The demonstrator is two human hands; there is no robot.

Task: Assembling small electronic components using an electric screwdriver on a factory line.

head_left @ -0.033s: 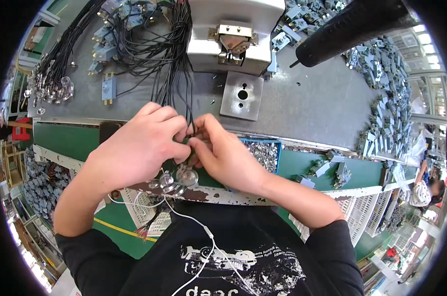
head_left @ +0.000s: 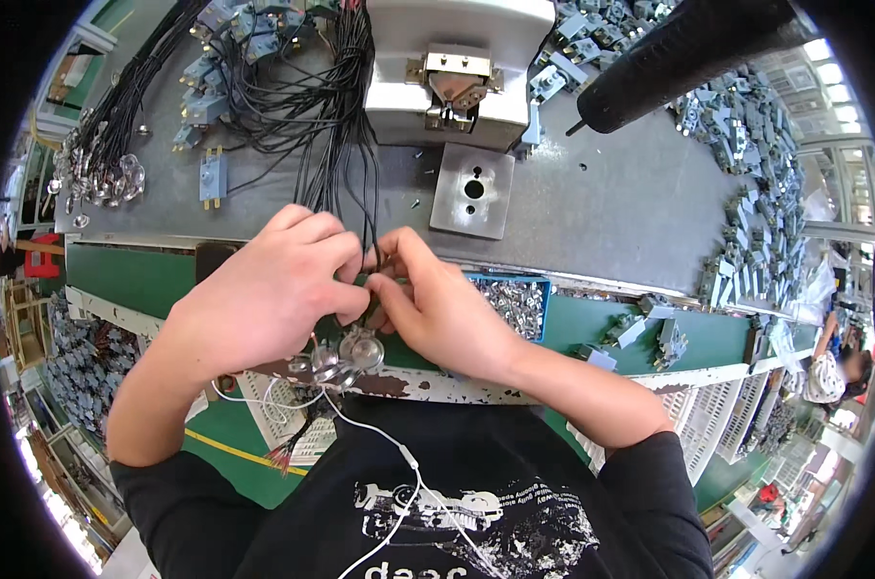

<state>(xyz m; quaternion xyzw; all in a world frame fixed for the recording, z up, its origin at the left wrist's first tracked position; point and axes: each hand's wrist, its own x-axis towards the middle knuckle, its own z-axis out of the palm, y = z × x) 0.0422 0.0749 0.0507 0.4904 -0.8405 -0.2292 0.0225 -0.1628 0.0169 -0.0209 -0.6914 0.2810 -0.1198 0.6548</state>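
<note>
Above the front edge of the bench, my two hands meet at the near ends of a bundle of black cables point(head_left: 333, 169). My left hand point(head_left: 273, 285) is closed, its fingers curled round the cables. Thumb and fingers of my right hand point(head_left: 442, 309) pinch the same cables just beside it. Several shiny round end pieces point(head_left: 361, 349), clear or metallic, hang below my fingers. The exact spot where the fingertips grip is partly hidden. Far up the bench the cables run to a heap of grey-blue switch-like blocks point(head_left: 206, 106).
A metal fixture point(head_left: 391, 116) stands beyond my hands, with a square holed plate point(head_left: 457, 217) before it. A black cylindrical tool point(head_left: 669, 72) hangs upper right. A blue tray point(head_left: 547, 304) holds small metal parts. Grey blocks point(head_left: 761, 217) pile at right; more clear-ended cables point(head_left: 119, 179) lie left.
The round end pieces below my hands have swung slightly to the left and down. Both hands keep their grip, with only tiny finger movement.
</note>
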